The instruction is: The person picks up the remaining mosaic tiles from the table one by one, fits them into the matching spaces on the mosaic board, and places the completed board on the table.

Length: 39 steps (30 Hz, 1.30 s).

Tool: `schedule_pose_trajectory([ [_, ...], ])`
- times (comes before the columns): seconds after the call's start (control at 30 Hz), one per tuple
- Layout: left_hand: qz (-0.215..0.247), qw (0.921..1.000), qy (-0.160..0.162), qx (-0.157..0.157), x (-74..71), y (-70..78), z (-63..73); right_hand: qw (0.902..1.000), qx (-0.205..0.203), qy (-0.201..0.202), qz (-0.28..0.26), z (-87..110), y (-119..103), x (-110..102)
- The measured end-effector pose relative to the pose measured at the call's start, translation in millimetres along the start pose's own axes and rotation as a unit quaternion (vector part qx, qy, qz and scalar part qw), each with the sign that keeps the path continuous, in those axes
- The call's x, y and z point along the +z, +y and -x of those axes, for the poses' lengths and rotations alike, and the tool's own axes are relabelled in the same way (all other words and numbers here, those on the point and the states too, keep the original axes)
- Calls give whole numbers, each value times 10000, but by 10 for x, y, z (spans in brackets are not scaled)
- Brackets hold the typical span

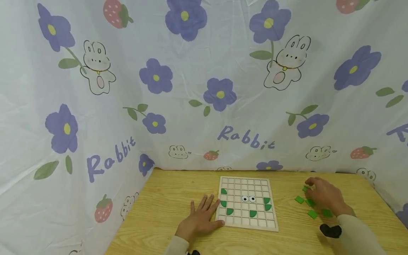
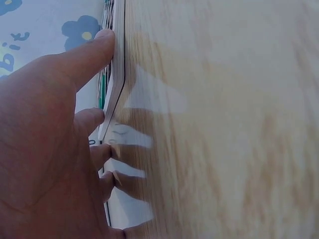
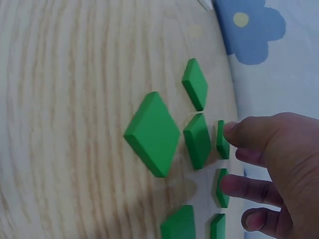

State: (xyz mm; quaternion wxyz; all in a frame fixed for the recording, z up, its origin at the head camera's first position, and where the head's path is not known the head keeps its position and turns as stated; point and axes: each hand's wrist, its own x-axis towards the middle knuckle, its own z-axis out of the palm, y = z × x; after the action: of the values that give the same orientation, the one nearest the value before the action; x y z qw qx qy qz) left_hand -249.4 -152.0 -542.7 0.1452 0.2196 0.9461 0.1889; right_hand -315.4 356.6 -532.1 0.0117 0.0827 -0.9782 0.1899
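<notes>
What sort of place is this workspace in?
Likely an indoor play or filming corner, though the wider room is hidden: a wood-grain table, a rabbit-print cloth hung behind it, and a gridded board on the tabletop.

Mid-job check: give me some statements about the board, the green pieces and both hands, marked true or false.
1. Two googly eyes sit side by side on the grid board. True.
2. The left hand is at the board's right edge, as the head view shows it. False: it is at the left edge.
3. Loose green square tiles lie on the wooden table. True.
4. Every green piece on the board is a square. False: they are round-edged green quarter-circle pieces.
5. The right hand is over the googly eyes. False: it is at the loose tiles.
</notes>
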Motion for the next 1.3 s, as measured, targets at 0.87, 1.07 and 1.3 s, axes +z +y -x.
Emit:
schedule_pose_trajectory([
  [0.87, -122, 9997, -117, -187, -1, 1, 36, 9993, -77, 136, 327, 79, -95, 75],
  [1.07, -109, 9998, -61, -160, 19, -15, 44, 9991, -95, 191, 365, 82, -103, 90],
  [1.3, -137, 9998, -19, -138, 15, -7, 50, 9991, -120, 169, 365, 80, -85, 96],
])
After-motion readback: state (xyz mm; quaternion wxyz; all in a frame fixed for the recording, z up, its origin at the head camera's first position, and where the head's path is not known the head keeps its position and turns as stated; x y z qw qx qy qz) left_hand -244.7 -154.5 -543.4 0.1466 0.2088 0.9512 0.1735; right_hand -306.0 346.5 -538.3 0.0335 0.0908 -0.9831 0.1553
